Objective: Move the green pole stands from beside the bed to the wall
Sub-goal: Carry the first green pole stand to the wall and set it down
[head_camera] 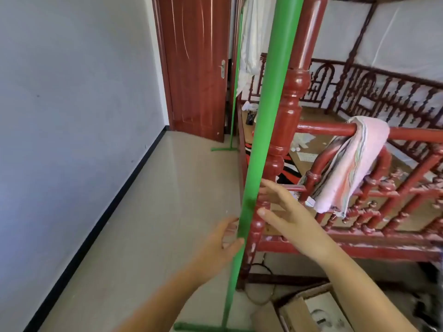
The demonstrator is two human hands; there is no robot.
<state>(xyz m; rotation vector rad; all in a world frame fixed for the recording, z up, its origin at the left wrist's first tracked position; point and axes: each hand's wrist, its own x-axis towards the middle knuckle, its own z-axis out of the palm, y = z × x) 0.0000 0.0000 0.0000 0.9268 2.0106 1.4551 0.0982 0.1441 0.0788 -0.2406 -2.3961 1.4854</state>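
Observation:
A tall green pole stand point(262, 116) rises upright right against the red bed post point(290, 111), its flat green foot on the floor at the bottom edge. My left hand point(219, 243) is just left of the pole, fingers spread, fingertips touching or nearly touching it. My right hand point(285, 212) reaches in from the right, fingers apart, its tips at the pole's right side in front of the post. Neither hand is closed around the pole. A second green pole stand point(233, 92) is upright farther back at the bed's far corner, near the door.
The red wooden bed point(359, 248) fills the right side, a pink towel point(354, 164) draped over its rail. A white wall point(72, 116) with black skirting runs along the left; beige floor point(155, 212) lies between. A red door point(194, 68) stands at the back. A cardboard box point(309, 307) sits bottom right.

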